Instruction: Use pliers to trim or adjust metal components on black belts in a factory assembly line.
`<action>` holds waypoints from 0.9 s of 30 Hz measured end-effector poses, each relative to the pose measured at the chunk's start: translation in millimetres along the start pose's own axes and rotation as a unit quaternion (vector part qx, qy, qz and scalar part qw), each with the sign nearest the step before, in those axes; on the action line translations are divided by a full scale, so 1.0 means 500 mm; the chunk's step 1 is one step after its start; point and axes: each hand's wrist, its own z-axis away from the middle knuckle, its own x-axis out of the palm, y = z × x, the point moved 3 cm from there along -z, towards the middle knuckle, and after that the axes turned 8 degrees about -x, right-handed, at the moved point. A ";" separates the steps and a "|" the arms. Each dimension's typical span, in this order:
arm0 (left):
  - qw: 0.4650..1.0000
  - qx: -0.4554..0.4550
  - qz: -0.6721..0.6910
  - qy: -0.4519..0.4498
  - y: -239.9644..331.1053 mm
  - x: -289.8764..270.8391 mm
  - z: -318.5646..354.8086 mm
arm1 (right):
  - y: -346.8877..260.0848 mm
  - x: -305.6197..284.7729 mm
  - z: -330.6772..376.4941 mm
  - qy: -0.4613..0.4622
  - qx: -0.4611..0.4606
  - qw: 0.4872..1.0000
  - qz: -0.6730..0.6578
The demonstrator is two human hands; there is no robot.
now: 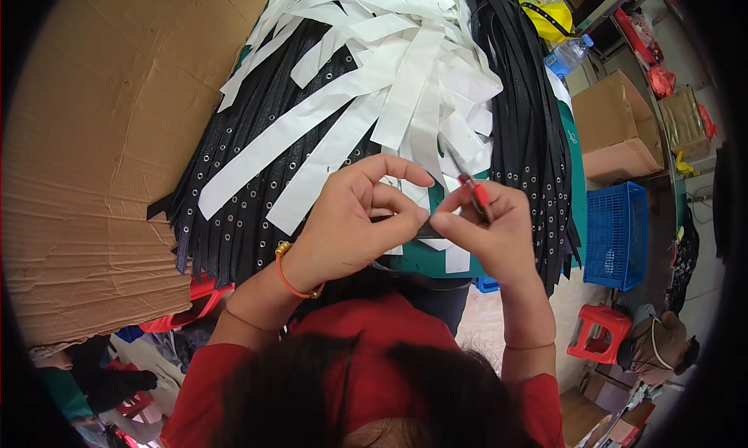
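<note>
My right hand (495,226) is closed round a small red-handled tool (477,197), its thin metal tip pointing away from me; I cannot tell its exact kind. Close beside it, my left hand (362,210) has thumb and a finger pinched together, the forefinger curved above them. The tips of both hands almost meet over a dark strip (427,231), and whatever the left one pinches is too small to make out. White paper-like strips (327,121) lie spread just beyond my hands. Under them are black straps with metal eyelets (241,187).
More black straps (518,97) hang in a bundle along the right of the green work surface (425,262). A cardboard sheet (101,160) stands at the left. To the right are a water bottle (567,56), a cardboard box (615,128), a blue crate (615,234) and a red stool (598,333).
</note>
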 end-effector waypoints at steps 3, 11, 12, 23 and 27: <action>0.999 0.052 -0.007 0.004 -0.006 0.010 0.005 | 0.006 0.015 -0.007 0.086 -0.024 0.992 -0.088; 1.000 0.003 0.007 0.019 0.007 0.002 0.020 | 0.011 0.006 0.005 0.110 0.003 0.991 -0.076; 1.000 0.014 0.006 0.021 0.001 0.000 0.018 | 0.003 0.025 0.006 0.101 -0.026 0.993 -0.063; 0.991 -0.038 0.083 -0.096 -0.038 -0.012 -0.006 | 0.024 0.029 -0.027 0.124 0.031 0.986 -0.111; 0.976 -0.065 0.139 -0.155 -0.038 0.013 0.011 | 0.010 0.003 -0.060 0.162 -0.015 0.982 -0.093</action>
